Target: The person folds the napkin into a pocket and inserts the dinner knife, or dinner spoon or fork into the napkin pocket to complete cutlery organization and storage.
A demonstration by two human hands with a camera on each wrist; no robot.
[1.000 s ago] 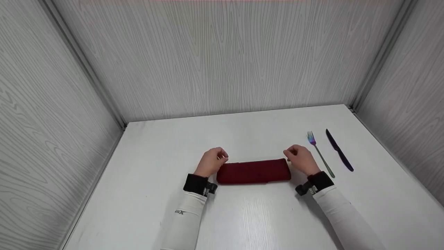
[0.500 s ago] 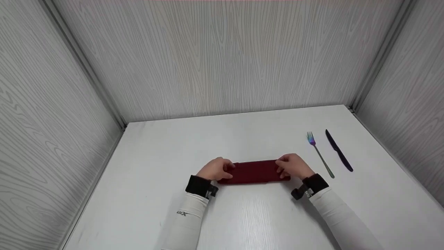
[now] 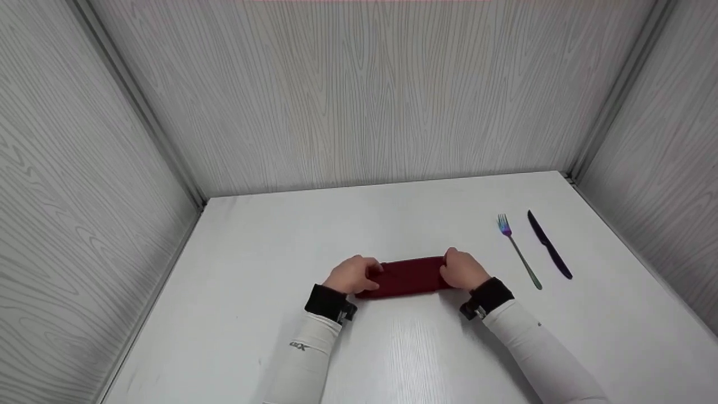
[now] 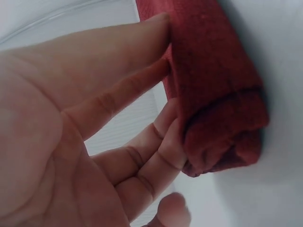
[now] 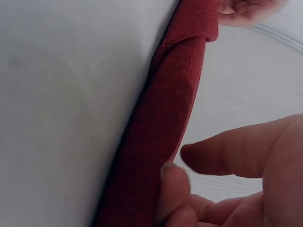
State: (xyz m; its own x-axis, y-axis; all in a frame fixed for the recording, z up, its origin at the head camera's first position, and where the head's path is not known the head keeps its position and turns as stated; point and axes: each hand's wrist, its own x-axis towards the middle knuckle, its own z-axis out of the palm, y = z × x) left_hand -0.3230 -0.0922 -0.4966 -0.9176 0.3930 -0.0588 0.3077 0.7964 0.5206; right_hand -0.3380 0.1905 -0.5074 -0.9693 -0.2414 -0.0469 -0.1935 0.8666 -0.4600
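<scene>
A dark red folded cloth lies lengthwise across the white table, thick with layers. At its left end my left hand grips it; in the left wrist view, fingertips meet the long side of the cloth, close to the rolled-looking end with its layers showing. My right hand holds the right end with curled fingers and hides that end in the head view. From the right wrist, a fingertip lies against the side of the cloth, with the thumb close to the edge.
A fork with shiny rainbow-tinted tines lies right of the right hand. Beyond it is a dark knife, roughly parallel. Pale wood-grain panels stand behind and at both sides of the table.
Both hands came down from above the cloth's ends and took hold of it. The right hand then moved left, and the visible stretch of cloth became shorter. Fork and knife stayed put.
</scene>
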